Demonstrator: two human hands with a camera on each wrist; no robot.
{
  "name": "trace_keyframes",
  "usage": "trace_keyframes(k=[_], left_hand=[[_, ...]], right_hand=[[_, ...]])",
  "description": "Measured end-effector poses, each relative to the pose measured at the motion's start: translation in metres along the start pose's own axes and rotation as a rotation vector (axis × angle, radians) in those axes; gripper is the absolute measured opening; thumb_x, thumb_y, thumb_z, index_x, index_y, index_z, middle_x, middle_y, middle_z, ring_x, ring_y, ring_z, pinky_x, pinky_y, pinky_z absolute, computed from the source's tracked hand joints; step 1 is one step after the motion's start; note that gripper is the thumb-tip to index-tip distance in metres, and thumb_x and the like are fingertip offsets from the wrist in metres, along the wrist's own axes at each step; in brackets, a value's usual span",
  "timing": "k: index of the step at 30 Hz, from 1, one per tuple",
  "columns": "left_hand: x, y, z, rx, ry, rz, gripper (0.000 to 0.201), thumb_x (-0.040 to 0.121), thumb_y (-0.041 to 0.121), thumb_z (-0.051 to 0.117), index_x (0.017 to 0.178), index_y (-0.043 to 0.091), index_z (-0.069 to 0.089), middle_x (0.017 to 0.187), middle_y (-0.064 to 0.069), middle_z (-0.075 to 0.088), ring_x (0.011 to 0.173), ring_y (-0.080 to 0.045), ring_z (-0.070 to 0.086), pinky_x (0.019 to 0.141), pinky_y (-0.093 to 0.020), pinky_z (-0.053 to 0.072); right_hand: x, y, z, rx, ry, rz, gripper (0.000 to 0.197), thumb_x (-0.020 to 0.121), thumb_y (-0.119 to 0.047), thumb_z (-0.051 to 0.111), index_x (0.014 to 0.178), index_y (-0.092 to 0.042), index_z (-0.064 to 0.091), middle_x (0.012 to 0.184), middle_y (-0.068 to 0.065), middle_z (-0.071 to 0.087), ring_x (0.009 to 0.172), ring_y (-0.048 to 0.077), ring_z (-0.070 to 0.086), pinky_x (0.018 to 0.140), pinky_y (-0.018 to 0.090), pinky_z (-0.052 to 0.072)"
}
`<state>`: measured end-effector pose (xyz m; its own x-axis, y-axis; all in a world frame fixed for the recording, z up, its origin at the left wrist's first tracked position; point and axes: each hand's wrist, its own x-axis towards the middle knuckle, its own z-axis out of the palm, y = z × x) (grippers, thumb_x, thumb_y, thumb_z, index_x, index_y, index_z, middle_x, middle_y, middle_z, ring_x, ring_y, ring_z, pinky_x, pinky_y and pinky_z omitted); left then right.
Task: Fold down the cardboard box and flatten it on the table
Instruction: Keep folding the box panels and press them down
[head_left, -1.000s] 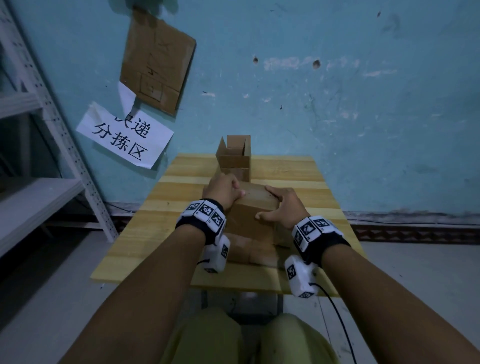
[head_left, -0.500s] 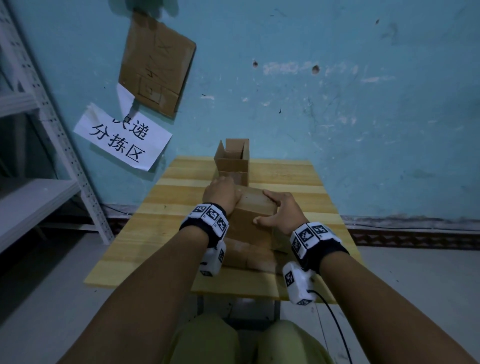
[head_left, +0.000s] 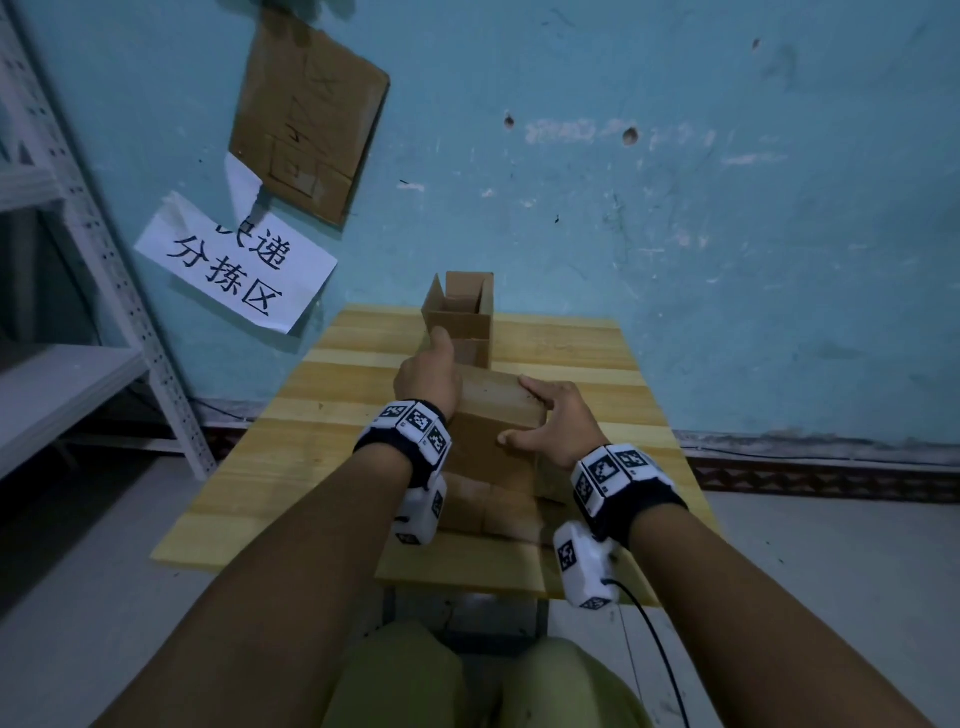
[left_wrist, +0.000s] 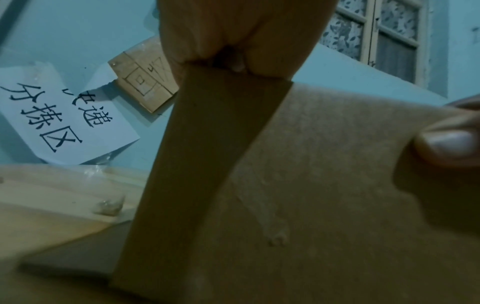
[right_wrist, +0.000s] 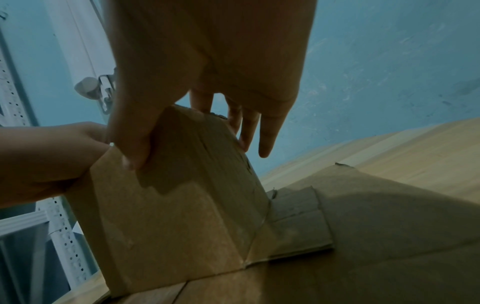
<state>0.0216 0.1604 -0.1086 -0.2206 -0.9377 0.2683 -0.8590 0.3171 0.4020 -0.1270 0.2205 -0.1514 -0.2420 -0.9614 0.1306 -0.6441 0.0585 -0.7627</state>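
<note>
A brown cardboard box (head_left: 493, 415) stands on the wooden table (head_left: 322, 431), leaning, with its bottom flaps (head_left: 483, 512) spread flat toward me. My left hand (head_left: 428, 374) grips its upper left edge, one digit pointing away; in the left wrist view my palm (left_wrist: 233, 37) sits on the box's top edge (left_wrist: 207, 144) and the fingers are hidden. My right hand (head_left: 556, 421) holds the upper right corner. The right wrist view shows its thumb (right_wrist: 132, 148) on the near face of the box (right_wrist: 168, 216) and its fingers (right_wrist: 267, 135) down the far side.
A second, smaller open box (head_left: 460, 317) stands upright at the table's back edge, just beyond my left hand. A blue wall with a paper sign (head_left: 234, 265) and a cardboard sheet (head_left: 306, 114) rises behind. White metal shelving (head_left: 67, 332) stands to the left.
My left hand has slid farther away along the box's left edge, and one digit now sticks out toward the rear box. The right hand keeps its hold.
</note>
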Motion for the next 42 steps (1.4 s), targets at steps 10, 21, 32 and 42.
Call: trace_keyframes(k=[10,21,32,42], left_hand=[[-0.002,-0.01,-0.006,-0.07,-0.137,-0.213,0.055,0.092,0.043,0.049,0.129,0.002,0.049,0.139,-0.019,0.034,0.119,-0.037,0.049,0.096,-0.04,0.043],[0.005,0.003,-0.009,0.259,-0.221,-0.15,0.044,0.1,0.036,0.032,0.111,0.005,0.062,0.116,-0.014,0.062,0.107,-0.029,0.058,0.086,-0.033,0.041],[0.009,-0.008,-0.011,0.18,-0.232,-0.086,0.035,0.1,0.017,0.032,0.107,-0.002,0.061,0.112,-0.021,0.062,0.103,-0.036,0.058,0.081,-0.037,0.043],[0.003,-0.019,-0.009,-0.066,-0.096,-0.165,0.034,0.101,0.017,0.031,0.113,-0.005,0.054,0.118,-0.026,0.058,0.109,-0.039,0.054,0.085,-0.039,0.042]], right_hand=[[-0.009,-0.006,-0.007,-0.024,0.0,0.013,0.085,0.064,-0.025,0.084,0.139,-0.017,0.043,0.131,0.006,0.039,0.122,0.019,0.044,0.097,0.02,0.035],[-0.01,-0.009,-0.005,0.001,0.004,0.02,0.086,0.062,-0.024,0.085,0.138,-0.017,0.044,0.129,0.006,0.042,0.119,0.018,0.046,0.094,0.02,0.038],[-0.012,-0.012,-0.009,-0.024,-0.014,0.024,0.084,0.065,-0.024,0.084,0.138,-0.019,0.044,0.131,0.007,0.04,0.122,0.02,0.043,0.096,0.02,0.034],[-0.013,-0.012,-0.008,-0.031,-0.016,0.039,0.084,0.067,-0.025,0.082,0.14,-0.023,0.041,0.132,0.006,0.038,0.122,0.021,0.043,0.093,0.02,0.033]])
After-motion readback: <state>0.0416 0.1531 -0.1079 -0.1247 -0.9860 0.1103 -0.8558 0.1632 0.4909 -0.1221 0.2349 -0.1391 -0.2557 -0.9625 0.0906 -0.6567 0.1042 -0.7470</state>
